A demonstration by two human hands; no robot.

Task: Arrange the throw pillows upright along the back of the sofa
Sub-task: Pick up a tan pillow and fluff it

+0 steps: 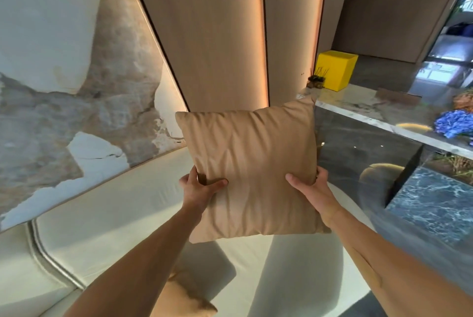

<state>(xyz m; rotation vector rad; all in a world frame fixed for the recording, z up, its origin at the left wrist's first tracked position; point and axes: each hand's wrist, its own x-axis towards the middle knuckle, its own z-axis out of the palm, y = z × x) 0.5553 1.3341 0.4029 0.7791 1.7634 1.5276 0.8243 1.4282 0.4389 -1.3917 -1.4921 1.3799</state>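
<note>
Over the cream sofa (107, 214) seat: tan throw pillow (252, 170) held upright in the air, left hand (198, 188) and right hand (311, 188) gripping its side edges, thumbs in front. Not placed yet. Second tan pillow (183, 298) lies flat, untouched.

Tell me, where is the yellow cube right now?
In the head view, the yellow cube sits upper right on the marble counter, beyond the tan pillow.

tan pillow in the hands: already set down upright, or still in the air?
In the air. Left hand and right hand grip the pillow by its side edges; it is held upright, its bottom edge clear of the sofa seat.
</note>
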